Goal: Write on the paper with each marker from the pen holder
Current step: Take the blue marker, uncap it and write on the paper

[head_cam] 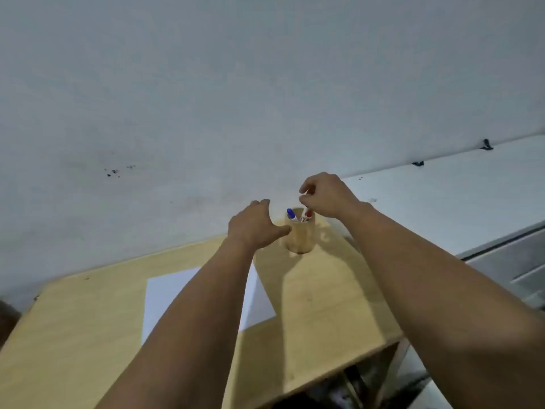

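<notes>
A round wooden pen holder (299,239) stands at the far edge of the light wooden table (324,305). A blue-capped marker (291,214) and a red-capped marker (308,214) stick out of it, with something else between them that I cannot make out. My right hand (327,196) hovers over the holder, its fingers pinched together at the top of the red marker. My left hand (256,225) is beside the holder on the left, fingers spread, thumb touching its side. A white sheet of paper (165,296) lies on the table, partly hidden under my left forearm.
A pale wall (206,98) rises right behind the table. To the right sits a white ledge (457,196) with small dark bits on it. Below the table's right front edge is a dark open space (368,376).
</notes>
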A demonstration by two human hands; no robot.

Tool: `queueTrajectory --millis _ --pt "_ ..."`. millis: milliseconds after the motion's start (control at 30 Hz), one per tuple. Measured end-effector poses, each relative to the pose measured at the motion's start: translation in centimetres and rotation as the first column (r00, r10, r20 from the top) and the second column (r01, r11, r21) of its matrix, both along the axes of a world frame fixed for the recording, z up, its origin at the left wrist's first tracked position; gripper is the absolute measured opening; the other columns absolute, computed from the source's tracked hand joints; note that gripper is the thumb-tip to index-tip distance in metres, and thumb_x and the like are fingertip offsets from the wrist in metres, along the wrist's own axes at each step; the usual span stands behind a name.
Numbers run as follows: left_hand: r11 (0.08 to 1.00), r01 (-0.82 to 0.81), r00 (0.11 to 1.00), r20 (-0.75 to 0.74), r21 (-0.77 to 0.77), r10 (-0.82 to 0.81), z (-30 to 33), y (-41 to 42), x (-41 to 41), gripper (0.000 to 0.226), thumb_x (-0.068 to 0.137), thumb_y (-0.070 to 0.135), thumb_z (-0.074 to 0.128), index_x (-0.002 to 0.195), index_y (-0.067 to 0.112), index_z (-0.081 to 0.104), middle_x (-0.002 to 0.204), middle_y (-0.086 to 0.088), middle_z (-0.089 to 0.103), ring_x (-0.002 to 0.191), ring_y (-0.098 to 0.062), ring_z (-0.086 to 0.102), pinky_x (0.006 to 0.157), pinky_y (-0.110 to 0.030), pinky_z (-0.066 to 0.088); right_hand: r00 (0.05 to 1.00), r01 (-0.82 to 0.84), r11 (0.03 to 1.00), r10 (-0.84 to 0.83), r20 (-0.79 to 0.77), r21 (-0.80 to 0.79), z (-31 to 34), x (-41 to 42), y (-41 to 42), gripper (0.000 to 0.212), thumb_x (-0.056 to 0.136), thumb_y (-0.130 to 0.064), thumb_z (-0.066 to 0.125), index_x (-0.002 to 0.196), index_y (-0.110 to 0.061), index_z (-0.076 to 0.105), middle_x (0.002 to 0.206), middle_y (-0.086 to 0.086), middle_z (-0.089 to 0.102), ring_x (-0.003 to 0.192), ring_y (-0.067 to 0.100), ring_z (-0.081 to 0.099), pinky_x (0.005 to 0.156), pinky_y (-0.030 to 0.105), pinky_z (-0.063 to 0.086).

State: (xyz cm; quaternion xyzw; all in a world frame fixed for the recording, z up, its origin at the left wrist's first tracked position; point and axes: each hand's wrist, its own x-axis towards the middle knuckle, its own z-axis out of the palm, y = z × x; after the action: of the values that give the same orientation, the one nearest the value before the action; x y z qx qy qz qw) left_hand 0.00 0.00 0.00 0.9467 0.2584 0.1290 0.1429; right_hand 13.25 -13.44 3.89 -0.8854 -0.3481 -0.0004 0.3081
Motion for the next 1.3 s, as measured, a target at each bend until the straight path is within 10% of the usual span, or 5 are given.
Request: queueTrajectory --millis 300,567,833,1167,1300 --pt "0.826 0.029 0.995 0.092 -0.563 0.028 -7.9 0.9 7.0 0.108 0.049 0.068 0.081 0.145 0.033 0.046 0.137 0.009 0.062 0.127 -0.019 0.058 0.104 -0.048 0.049 0.985 -0.107 0.954 0.141 0.103 -0.28 -4.4 2.7 4.1 0.013 0.09 -0.033 0.069 0.097 -0.026 0.077 0.102 -0.008 0.076 0.1 0.021 0.066 0.094 0.043 0.039" --pt "0.857 0.025 0.988 0.145 -0.514 0.058 -8.8 0.4 7.9 0.07 0.051 0.071 0.08 0.106 0.034 0.055 0.096 0.018 0.068 0.096 -0.01 0.066 0.088 -0.045 0.054 0.988 -0.117 0.971 0.136 0.076 -0.209 -5.4 3.6 3.9 0.019 0.092 -0.033 0.068 0.089 -0.018 0.079 0.09 0.001 0.078 0.091 0.025 0.068 0.095 0.044 0.049" --pt "0.846 0.053 0.996 0.09 -0.531 -0.007 -5.7 0.0 6.1 0.129 0.057 0.066 0.086 0.161 0.025 0.022 0.158 0.003 0.045 0.143 -0.024 0.045 0.113 -0.046 0.043 0.998 -0.051 0.979 0.041 0.055 0.196 -0.2 2.6 2.1 0.021 0.094 -0.029 0.072 0.077 -0.016 0.072 0.07 -0.007 0.068 0.068 0.017 0.063 0.07 0.03 0.049" --pt "0.929 0.009 0.921 0.365 -0.371 0.137 4.8 3.2 -4.7 0.045 0.09 0.04 0.069 0.13 0.021 0.066 0.113 0.001 0.073 0.105 -0.02 0.069 0.089 -0.033 0.054 0.958 -0.176 0.811 0.272 -0.093 0.558 8.3 -5.0 3.9 0.017 0.105 -0.03 0.064 0.11 -0.015 0.07 0.085 0.006 0.077 0.078 0.018 0.077 0.089 0.045 0.065" --pt "0.927 -0.074 0.869 0.432 -0.369 0.241 6.1 6.1 -11.1 0.043 0.093 0.05 0.055 0.11 0.016 0.074 0.101 0.0 0.077 0.098 -0.023 0.071 0.094 -0.04 0.056 0.882 -0.229 0.862 0.381 -0.278 0.453 6.8 -10.3 6.2 0.029 0.109 -0.023 0.057 0.133 -0.016 0.07 0.09 0.003 0.062 0.072 0.017 0.061 0.076 0.036 0.056"
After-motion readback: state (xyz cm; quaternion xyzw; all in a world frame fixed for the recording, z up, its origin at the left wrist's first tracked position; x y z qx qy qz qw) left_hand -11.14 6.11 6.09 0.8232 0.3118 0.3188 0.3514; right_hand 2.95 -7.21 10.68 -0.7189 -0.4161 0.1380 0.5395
